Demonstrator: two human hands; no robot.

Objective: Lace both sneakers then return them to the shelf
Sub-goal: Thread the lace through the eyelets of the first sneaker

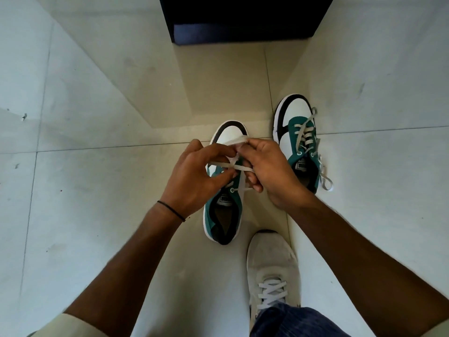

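- Near sneaker [224, 203] stands on the floor [97, 178], toe pointing away from you, long axis running straight ahead, directly under both hands.
- Your left hand [194, 176] pinches the white lace [239, 167] across the tongue; fingers closed on it.
- Your right hand [269, 171] grips the lace's other run, fingers curled shut, equally near.
- Second sneaker [300, 142] sits further right, laces threaded, ends loose.
- Judgement: tying step; dark shelf [243, 20] lies ahead.

Black wristband [170, 210], pale short sleeves [73, 324], blue jeans [291, 322], grey-white laced shoe [272, 268].
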